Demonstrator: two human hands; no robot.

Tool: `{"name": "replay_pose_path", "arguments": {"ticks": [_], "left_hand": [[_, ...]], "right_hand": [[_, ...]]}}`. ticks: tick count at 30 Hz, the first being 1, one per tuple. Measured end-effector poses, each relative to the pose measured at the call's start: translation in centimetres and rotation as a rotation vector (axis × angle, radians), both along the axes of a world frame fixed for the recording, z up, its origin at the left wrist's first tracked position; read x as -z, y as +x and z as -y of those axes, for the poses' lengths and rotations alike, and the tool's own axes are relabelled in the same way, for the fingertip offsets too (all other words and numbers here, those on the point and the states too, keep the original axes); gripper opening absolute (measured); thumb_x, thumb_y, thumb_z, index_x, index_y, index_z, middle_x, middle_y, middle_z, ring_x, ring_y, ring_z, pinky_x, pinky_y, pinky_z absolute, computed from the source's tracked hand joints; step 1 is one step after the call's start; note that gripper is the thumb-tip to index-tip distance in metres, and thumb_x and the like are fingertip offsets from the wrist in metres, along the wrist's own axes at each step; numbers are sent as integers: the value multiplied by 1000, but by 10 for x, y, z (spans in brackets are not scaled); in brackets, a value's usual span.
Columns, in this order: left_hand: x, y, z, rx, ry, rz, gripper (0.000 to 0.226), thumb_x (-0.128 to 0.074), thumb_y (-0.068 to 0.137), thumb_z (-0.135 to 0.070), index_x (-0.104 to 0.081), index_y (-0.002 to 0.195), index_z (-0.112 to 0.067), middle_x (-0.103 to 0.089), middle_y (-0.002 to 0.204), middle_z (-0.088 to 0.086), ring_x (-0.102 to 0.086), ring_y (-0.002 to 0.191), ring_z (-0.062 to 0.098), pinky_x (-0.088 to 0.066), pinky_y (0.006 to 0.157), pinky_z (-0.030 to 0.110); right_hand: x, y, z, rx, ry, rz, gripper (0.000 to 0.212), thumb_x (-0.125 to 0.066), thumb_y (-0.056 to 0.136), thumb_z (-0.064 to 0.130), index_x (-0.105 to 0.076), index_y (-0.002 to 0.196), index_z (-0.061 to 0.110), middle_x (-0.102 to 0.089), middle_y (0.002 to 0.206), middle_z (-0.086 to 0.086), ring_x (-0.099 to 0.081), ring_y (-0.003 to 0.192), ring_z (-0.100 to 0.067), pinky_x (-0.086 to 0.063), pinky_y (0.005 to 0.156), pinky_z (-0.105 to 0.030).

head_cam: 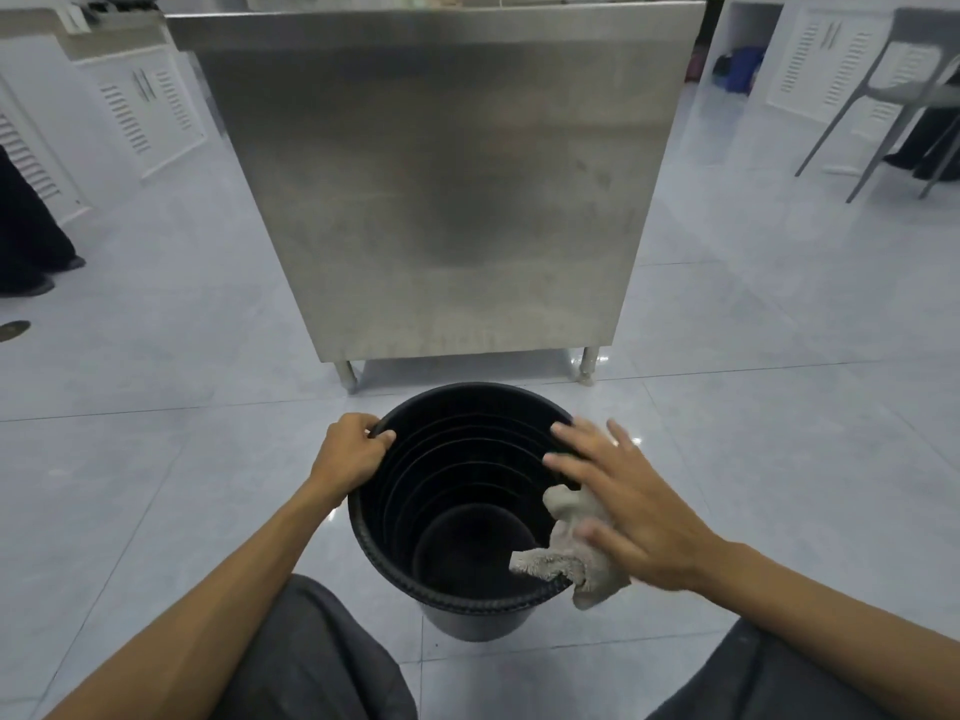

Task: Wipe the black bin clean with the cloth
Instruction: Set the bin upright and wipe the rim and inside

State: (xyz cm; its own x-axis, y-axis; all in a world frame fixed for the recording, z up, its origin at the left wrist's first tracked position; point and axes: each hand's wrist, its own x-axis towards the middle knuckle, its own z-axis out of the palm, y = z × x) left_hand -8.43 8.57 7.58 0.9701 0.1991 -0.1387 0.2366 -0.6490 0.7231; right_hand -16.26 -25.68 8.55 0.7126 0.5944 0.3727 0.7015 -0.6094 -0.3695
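The black bin (457, 459) stands upright on the tiled floor (182, 356), mouth up, its long axis vertical, near a steel cabinet (441, 174). Bare floor lies on both sides. The left hand (353, 452) grips the left rim. The right hand (636, 506), fingers spread flat, presses the cloth (582, 556) on the right rim.

Open floor (156, 449) lies left and right of the bin (467, 621); a steel cabinet (441, 174) blocks the upper middle, just behind.
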Motion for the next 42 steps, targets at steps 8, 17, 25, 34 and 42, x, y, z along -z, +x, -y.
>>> {"name": "replay_pose_path", "arguments": {"ticks": [8, 17, 25, 34, 42], "left_hand": [[2, -8, -7, -106, 134, 29, 25, -59, 98, -15, -63, 76, -6, -63, 70, 7, -61, 67, 24, -39, 57, 31], [-1, -1, 22, -339, 88, 70, 18, -53, 100, -10, -57, 87, 1, -59, 85, 13, -60, 83, 33, -43, 68, 40], [74, -4, 76, -403, -153, 19, 15, -55, 102, -13, -60, 107, 0, -67, 104, 17, -58, 86, 25, -50, 75, 35], [118, 17, 96, -428, -233, -24, 8, -57, 100, -14, -56, 95, -8, -66, 94, 14, -66, 89, 35, -59, 84, 46], [137, 13, 89, -440, -211, -67, 15, -57, 100, -12, -62, 110, -1, -69, 101, 16, -64, 88, 30, -58, 83, 42]], "right_hand": [[-8, 24, -5, 728, 468, -647, 16, -62, 100, 36, -67, 109, 24, -68, 113, 2, -66, 102, -16, -53, 81, -31], [14, 71, -28, 749, 298, -750, 63, -71, 91, 41, -44, 141, 15, -59, 129, -10, -64, 110, -28, -54, 78, -34], [76, 111, -17, 993, 303, -599, 42, -53, 101, 24, -40, 139, 12, -60, 124, -19, -61, 109, -36, -54, 87, -46], [103, 120, 11, 897, 428, -555, 52, -66, 96, 15, -37, 138, 12, -56, 112, -3, -57, 97, -22, -47, 80, -32], [119, 133, 28, 915, 320, -597, 16, -63, 98, 22, -60, 111, 13, -66, 105, -2, -65, 92, -24, -51, 71, -35]]}}
